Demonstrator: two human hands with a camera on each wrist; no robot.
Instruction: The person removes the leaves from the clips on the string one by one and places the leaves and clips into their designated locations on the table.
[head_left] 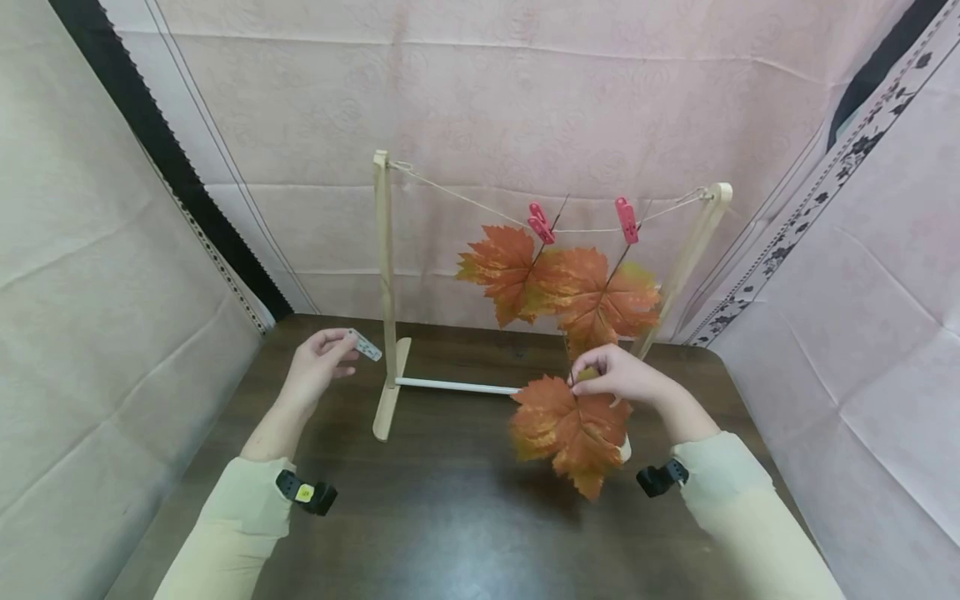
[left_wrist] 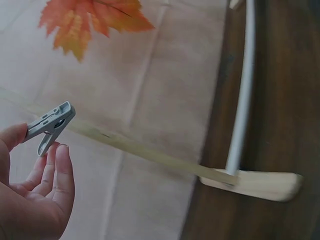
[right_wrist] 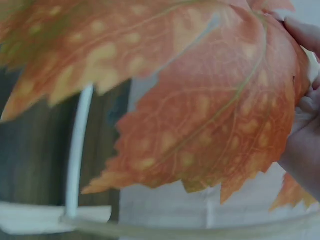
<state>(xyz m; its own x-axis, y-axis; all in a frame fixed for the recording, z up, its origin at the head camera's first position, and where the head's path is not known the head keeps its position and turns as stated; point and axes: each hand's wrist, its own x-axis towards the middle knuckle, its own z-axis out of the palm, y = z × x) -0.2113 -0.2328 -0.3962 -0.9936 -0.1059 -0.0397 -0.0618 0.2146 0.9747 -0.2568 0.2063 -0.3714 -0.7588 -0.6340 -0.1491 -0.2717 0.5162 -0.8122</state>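
Observation:
My left hand point(head_left: 318, 371) pinches a grey clothespin point(head_left: 365, 345) between thumb and fingers, left of the wooden stand's left post point(head_left: 386, 275). In the left wrist view the clothespin point(left_wrist: 49, 124) is held by its handle end, its other end pointing away from the hand. My right hand point(head_left: 622, 379) holds an orange artificial maple leaf point(head_left: 570, 433) near the base of its stem, in front of the stand's right side. This leaf point(right_wrist: 215, 120) fills much of the right wrist view and partly hides the fingers there.
A string point(head_left: 465, 198) runs between the two posts. Two maple leaves point(head_left: 504, 271) hang from it by their stems, beside pink clothespins point(head_left: 627, 221). A white rod point(head_left: 457, 385) joins the stand's feet on the dark wooden table point(head_left: 450, 525). Pale cloth point(head_left: 300, 108) surrounds the table.

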